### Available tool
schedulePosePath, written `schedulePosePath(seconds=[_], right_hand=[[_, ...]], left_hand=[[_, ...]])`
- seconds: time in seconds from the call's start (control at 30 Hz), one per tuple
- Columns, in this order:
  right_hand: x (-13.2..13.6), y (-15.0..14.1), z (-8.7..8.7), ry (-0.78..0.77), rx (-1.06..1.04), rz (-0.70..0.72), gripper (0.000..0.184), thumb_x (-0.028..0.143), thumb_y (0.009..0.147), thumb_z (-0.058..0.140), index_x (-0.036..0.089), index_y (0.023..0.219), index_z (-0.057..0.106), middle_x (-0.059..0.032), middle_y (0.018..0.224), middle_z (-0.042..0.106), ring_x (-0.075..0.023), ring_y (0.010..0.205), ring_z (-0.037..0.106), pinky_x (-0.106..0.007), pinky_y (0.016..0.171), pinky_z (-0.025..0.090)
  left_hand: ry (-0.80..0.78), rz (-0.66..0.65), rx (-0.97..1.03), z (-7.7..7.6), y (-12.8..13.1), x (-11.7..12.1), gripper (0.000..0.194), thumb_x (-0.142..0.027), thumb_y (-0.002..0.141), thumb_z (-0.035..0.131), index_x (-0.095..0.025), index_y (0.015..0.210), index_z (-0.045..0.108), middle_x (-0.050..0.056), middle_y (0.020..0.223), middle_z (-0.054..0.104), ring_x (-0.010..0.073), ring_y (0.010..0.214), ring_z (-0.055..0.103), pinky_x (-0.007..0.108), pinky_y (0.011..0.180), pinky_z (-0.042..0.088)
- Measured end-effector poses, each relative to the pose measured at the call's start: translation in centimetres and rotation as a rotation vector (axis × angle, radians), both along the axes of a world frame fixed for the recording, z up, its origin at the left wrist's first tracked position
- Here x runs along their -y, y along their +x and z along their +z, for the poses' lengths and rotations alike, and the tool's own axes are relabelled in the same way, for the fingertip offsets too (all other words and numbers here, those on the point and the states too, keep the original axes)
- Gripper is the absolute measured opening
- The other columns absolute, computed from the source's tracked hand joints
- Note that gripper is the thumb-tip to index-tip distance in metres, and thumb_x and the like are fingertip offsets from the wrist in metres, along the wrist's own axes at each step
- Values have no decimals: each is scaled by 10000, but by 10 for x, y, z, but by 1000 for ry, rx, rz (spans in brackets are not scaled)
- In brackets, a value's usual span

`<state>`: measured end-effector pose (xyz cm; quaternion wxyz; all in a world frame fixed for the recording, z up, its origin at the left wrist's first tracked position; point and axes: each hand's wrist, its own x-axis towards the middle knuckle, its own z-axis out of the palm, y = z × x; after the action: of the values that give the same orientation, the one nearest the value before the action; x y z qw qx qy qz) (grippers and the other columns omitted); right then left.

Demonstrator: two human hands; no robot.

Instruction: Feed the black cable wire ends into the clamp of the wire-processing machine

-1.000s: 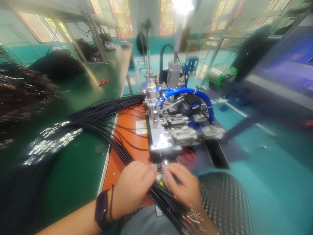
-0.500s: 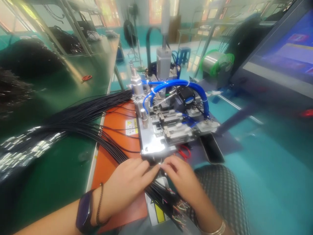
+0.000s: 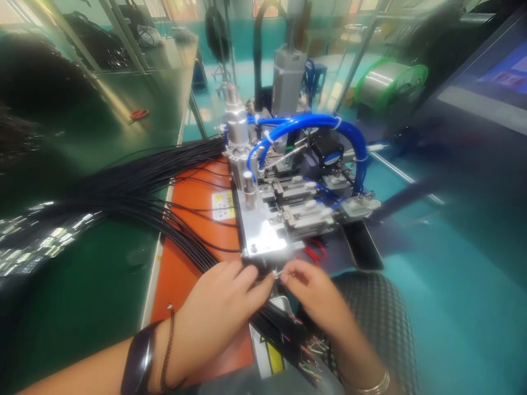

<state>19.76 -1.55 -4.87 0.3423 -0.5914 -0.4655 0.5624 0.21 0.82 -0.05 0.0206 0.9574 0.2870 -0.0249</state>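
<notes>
My left hand (image 3: 220,312) and my right hand (image 3: 315,293) meet at the front edge of the aluminium plate of a wire-processing machine (image 3: 267,236). Their fingertips close around a small bright wire tip (image 3: 278,272). A thick bundle of black cables (image 3: 135,200) fans out to the left across the orange mat and passes under my left palm. Its stripped, multicoloured wire ends (image 3: 313,356) stick out at the lower right. My right fingertips partly hide what they touch.
Blue pneumatic tubes (image 3: 329,123) arch over the machine. Red-handled scissors (image 3: 315,251) and a black phone (image 3: 362,249) lie behind it, and a dark woven seat (image 3: 379,312) stands at the right. The orange mat (image 3: 193,241) lies on a green bench.
My fingertips have drawn closer around the wire tip. The view has shifted, so the machine sits higher and further left in the picture.
</notes>
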Motion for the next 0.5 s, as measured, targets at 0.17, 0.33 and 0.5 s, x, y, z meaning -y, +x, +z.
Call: schedulePosePath(seconds=[0.17,0.33,0.5], right_hand=[[0,-2,-1,9,18,-29,125,260,780,540,188,686,500,50,618,430,-110,591,407,-218,538,344],[0,-1,0,4,22,-21,98,243,776,536,186,699,516,44,626,448,-114,599,425,-216,544,362],[0,-1,2,37,-10,-41,127,303,826,524,191,777,561,16,713,535,-133,673,498,-220,572,393]], left_hand=[[4,19,-27,0,2,3,604,10,760,428,-216,1320,414,45,900,533,216,773,512,382,653,480],[4,47,-49,0,6,6,613,3,757,437,-201,1334,403,52,904,518,220,778,506,376,653,476],[54,36,-9,-4,5,9,623,-1,750,447,-186,1343,398,56,864,480,208,736,475,352,625,449]])
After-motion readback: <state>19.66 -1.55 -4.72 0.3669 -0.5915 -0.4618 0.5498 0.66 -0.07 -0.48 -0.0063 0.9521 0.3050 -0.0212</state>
